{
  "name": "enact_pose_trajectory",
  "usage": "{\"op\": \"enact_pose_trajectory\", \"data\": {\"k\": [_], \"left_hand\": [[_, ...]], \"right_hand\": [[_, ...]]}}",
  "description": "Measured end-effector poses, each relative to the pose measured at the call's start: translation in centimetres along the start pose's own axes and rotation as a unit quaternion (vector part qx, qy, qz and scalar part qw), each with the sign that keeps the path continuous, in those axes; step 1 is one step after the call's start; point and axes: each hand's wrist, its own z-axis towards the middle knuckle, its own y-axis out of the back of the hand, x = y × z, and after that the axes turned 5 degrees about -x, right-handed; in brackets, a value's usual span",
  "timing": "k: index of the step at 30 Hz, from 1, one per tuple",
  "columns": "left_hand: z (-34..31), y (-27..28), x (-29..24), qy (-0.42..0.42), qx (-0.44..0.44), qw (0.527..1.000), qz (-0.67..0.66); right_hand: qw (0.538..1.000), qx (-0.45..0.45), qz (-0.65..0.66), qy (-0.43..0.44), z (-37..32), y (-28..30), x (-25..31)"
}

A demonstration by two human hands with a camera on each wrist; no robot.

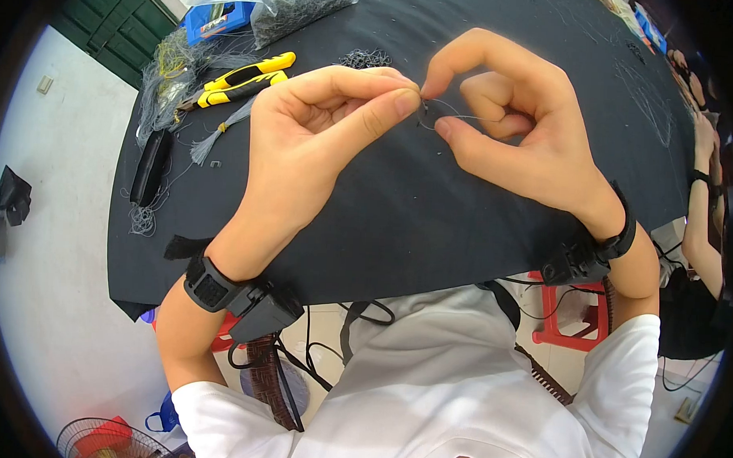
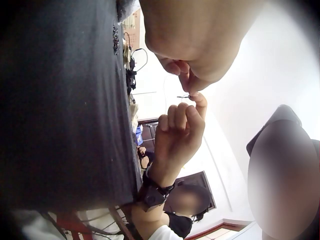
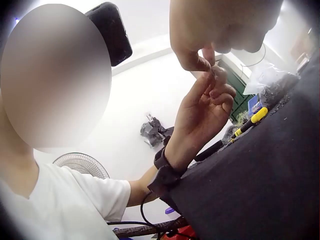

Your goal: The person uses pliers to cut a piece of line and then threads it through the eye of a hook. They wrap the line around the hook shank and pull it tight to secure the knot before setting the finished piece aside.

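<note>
My left hand [image 1: 317,134] pinches a small dark hook-like piece [image 2: 183,96] between thumb and index finger, above the black-covered table. A thin clear line [image 1: 474,117] loops from it toward my right hand [image 1: 540,126]. The right index fingertip meets the left fingertips at the piece, while the right thumb stands apart below, beside the loop. The other right fingers curl inward, with the line running in to them. Most of the small piece is hidden by fingertips. Behind the hands on the cloth lies a small heap of dark pieces [image 1: 366,59].
Yellow-black pliers [image 1: 242,83] lie left of the hands, among tangled line [image 1: 165,93] and a tied grey line bundle [image 1: 216,139]. A black case [image 1: 151,169] is nearer the left edge. Farther back are a blue box [image 1: 216,20] and a plastic bag [image 1: 297,13]. Another person's arm [image 1: 704,152] shows at right.
</note>
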Motion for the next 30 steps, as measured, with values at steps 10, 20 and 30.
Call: {"op": "enact_pose_trajectory", "data": {"k": [10, 20, 30], "left_hand": [[0.10, 0.32, 0.14, 0.000, 0.001, 1.000, 0.005], [0.32, 0.41, 0.11, 0.005, -0.020, 1.000, 0.017], [0.28, 0.35, 0.14, 0.007, -0.019, 1.000, 0.016]], "right_hand": [[0.995, -0.009, -0.093, 0.018, -0.02, 0.23, 0.18], [0.992, -0.011, -0.112, 0.047, -0.12, -0.51, 0.26], [0.994, -0.012, -0.107, 0.034, -0.21, -0.48, 0.11]]}}
